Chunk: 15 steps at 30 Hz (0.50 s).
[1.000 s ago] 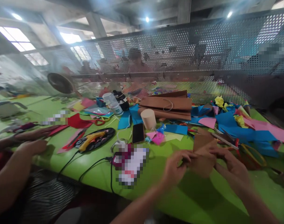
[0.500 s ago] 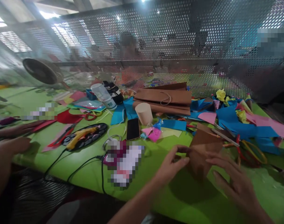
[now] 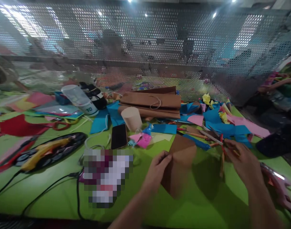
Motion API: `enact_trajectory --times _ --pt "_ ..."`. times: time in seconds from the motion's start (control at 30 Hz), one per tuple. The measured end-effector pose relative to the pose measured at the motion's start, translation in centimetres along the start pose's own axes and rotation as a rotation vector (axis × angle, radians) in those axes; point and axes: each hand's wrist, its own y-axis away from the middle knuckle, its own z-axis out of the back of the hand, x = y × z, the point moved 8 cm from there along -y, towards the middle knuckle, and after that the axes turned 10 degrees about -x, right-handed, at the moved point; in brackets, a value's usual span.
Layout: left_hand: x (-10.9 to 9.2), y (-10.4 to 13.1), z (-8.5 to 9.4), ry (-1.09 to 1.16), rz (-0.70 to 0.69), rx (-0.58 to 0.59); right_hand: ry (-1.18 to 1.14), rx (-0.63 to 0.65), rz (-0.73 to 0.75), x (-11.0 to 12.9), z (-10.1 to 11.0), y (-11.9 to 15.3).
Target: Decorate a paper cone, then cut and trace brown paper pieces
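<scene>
My left hand (image 3: 158, 168) pinches the left edge of a folded brown paper piece (image 3: 181, 156), which it holds up over the green table (image 3: 145, 206). To the right, my right hand (image 3: 241, 159) is closed around the handle area of red-handled scissors (image 3: 222, 141), whose blades point to the upper left. Blur hides how the fingers sit in the handles. A blue glue stick or marker (image 3: 198, 142) lies between the paper and the scissors.
Behind lie rolled brown paper (image 3: 150, 103), a beige cylinder (image 3: 131, 119), a plastic cup (image 3: 80, 100) and blue scraps (image 3: 219, 121). A black phone (image 3: 119, 136) and a yellow glue gun (image 3: 45, 151) lie left. A pink glue gun (image 3: 276, 184) is at the right. Perforated metal stands behind.
My right hand has left the brown paper and moved right to the scissors, closing on them. My left hand still holds the paper. The view has turned right; the other person's hand has gone from view.
</scene>
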Motion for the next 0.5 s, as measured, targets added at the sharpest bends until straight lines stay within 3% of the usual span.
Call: enact_trajectory --times 0.13,0.5 --pt "-0.4 0.2 -0.1 0.011 -0.007 0.000 0.240 0.134 -0.049 -4.3 -1.8 -0.7" --pt "-0.5 0.3 0.3 0.111 0.019 -0.039 0.395 0.158 -0.240 -7.0 -3.2 -1.9"
